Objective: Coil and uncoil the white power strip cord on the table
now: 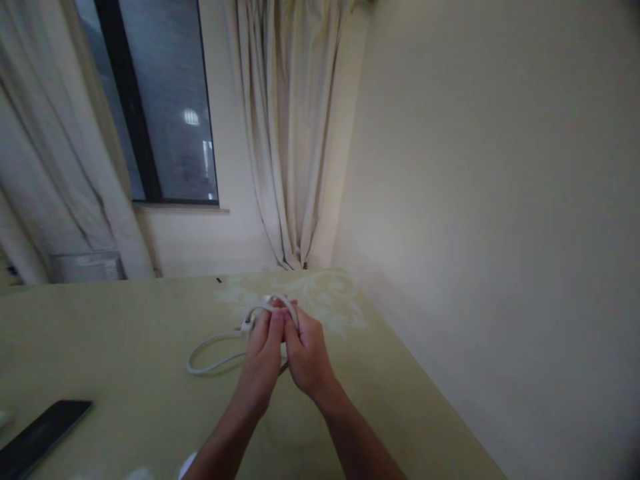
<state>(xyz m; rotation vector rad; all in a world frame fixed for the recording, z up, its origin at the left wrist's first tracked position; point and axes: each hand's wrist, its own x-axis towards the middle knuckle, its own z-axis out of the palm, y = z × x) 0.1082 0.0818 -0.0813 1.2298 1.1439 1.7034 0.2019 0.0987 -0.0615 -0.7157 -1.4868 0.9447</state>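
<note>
- Held cable [291,309] in left hand [265,337] and right hand [306,343], with fingers [276,325] closed on it, over table [125,333].
- Apparently bunched it up, with grip partly hidden.
- Called next for managing the loose loop [189,363].

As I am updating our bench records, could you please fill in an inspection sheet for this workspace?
Surface: green cloth, pale floral pattern at the far end.
Job's things: pale cable, partly hidden; small white piece next to it.
Clutter: dark flat object, lower left; small black item, near the far edge; white objects, bottom edge, partly cut off.
Grips: left grip and right grip meet, both holding the cable.
Cables: held one loops out leftward; others, nothing seen.
Surroundings: window, curtains, plain wall at right.
</note>
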